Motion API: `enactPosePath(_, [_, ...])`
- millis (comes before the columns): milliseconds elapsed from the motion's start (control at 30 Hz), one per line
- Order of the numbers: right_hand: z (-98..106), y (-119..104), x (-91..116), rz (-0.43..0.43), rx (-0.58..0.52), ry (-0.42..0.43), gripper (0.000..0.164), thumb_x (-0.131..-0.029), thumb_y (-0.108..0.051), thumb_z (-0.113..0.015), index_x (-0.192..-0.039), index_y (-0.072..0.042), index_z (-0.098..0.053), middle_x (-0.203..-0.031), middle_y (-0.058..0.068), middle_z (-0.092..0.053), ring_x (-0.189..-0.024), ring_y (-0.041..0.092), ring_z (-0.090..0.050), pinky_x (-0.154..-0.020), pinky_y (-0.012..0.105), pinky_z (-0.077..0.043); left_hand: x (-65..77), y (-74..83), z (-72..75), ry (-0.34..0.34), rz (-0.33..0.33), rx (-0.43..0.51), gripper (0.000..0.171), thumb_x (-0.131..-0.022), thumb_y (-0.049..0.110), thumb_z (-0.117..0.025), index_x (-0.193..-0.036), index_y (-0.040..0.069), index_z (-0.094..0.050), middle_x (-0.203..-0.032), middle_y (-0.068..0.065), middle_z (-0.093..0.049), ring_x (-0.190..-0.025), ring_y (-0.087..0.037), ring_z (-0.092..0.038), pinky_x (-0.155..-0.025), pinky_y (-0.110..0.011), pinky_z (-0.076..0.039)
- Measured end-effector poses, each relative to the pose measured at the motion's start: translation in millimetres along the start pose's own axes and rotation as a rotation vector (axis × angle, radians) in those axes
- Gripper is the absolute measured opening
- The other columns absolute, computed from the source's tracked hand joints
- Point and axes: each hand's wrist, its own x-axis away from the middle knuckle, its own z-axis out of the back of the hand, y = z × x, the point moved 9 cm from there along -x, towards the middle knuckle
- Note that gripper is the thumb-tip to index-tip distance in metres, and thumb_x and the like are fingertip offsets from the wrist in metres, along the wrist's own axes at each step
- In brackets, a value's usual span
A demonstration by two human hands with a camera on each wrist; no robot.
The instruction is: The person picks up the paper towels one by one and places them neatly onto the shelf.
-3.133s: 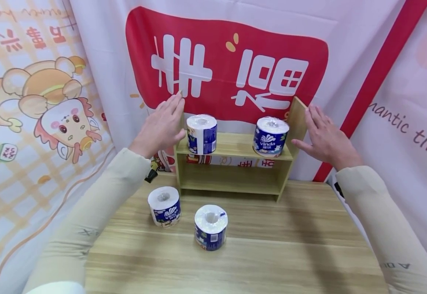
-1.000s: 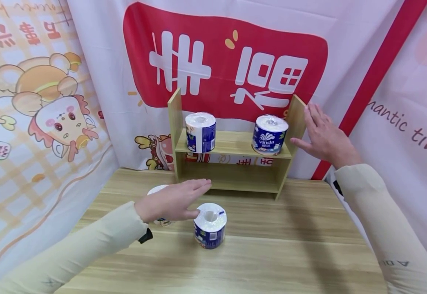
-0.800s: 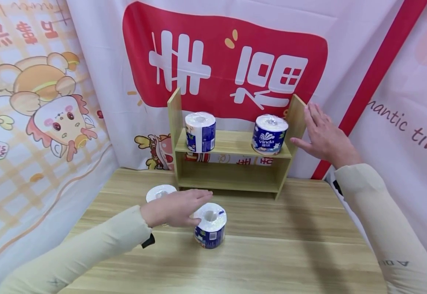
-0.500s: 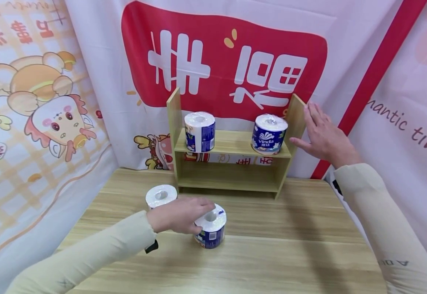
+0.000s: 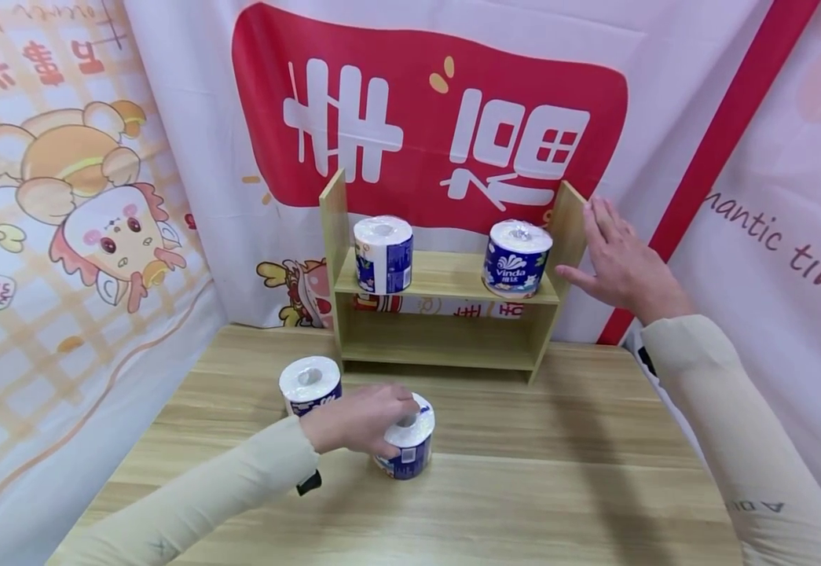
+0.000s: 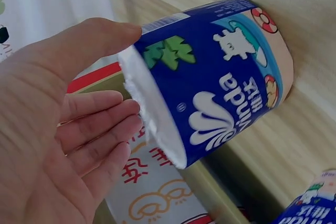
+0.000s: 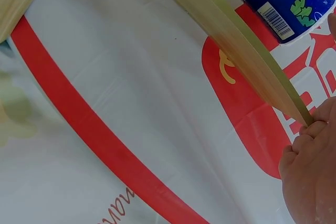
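Note:
In the head view my left hand (image 5: 368, 420) is over the top of the front toilet paper roll (image 5: 410, 462), which stands upright on the table. The left wrist view shows the thumb (image 6: 110, 35) right at the roll's top rim; the bent fingers (image 6: 100, 124) lie just off its white end, none round the blue side. My right hand (image 5: 622, 255) has its fingers straight, with fingertips at the upper edge of the wooden shelf's right side panel (image 5: 571, 224). Two more toilet paper rolls stand on the upper shelf, left (image 5: 384, 255) and right (image 5: 516, 259).
Another toilet paper roll (image 5: 309, 385) stands on the table to the left, partly behind my left hand. The small two-tier shelf (image 5: 445, 346) stands at the back of the wooden table (image 5: 523, 503). Printed cloth (image 5: 191, 118) hangs behind it and along both sides.
My left hand has left the shelf's left side panel and come down and forward over the front roll, its fingers bending more. The right hand stays at the right panel.

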Motion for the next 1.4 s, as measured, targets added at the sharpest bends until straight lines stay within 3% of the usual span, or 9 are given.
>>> enactPosePath(567, [1,-2,0,0.001,0.004,0.016,0.116,-0.094,-0.061,-0.066,-0.17,-0.008,0.005,-0.179,0.018,0.007,-0.165,0.044,0.001,-0.124,0.071,-0.026,-4.8,-9.8,-18.7,0.064,-0.012,0.043,0.047,-0.083,0.038,-0.089,-0.118,0.012,-0.072,-0.116,-0.002,-0.07,-0.103,-0.011,-0.062,-0.087,-0.024,-0.059])
enactPosePath(1033, [0,-2,2,0.01,-0.001,0.023,0.117,-0.094,-0.063,-0.065,-0.17,-0.009,0.006,-0.178,0.016,0.012,-0.166,0.044,0.002,-0.123,0.071,-0.026,-8.4,-13.4,-28.5,0.091,-0.029,0.112,0.039,-0.083,0.041,-0.089,-0.11,0.018,-0.072,-0.108,0.005,-0.071,-0.097,-0.006,-0.058,-0.083,-0.02,-0.056])
enactPosePath(1400, [0,-1,1,0.013,-0.005,0.023,0.117,-0.094,-0.063,-0.064,-0.169,-0.008,0.007,-0.178,0.018,0.01,-0.165,0.045,0.001,-0.121,0.073,-0.028,-8.9,-16.7,-31.0,0.165,-0.065,0.168,0.035,-0.08,0.041,-0.09,-0.102,0.02,-0.072,-0.099,0.009,-0.069,-0.092,-0.005,-0.054,-0.081,-0.022,-0.05])
